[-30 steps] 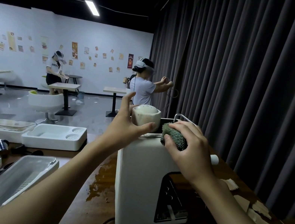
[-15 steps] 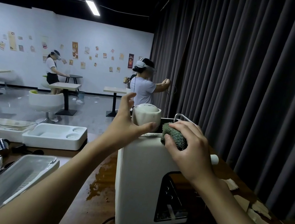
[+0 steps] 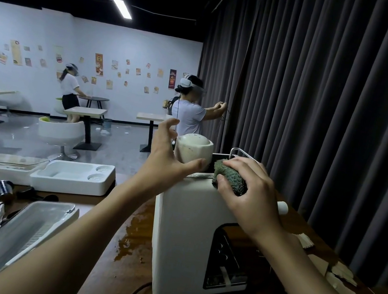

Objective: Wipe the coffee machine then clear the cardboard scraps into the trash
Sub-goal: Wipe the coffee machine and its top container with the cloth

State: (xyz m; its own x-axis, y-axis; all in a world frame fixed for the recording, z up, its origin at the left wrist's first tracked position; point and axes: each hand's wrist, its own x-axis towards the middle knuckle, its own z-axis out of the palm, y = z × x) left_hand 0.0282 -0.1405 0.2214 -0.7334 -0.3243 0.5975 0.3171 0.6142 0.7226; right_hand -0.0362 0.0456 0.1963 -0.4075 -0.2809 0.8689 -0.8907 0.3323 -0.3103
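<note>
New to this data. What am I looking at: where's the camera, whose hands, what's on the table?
No robot: one camera worn on a person's head, looking down at their own hands. The right hand grips a green scouring pad on top of a white coffee machine. The left hand is open beside the round cream container on the machine; contact is unclear. On the wooden table: a brown spill, cardboard scraps to the right, white trays at the far left.
</note>
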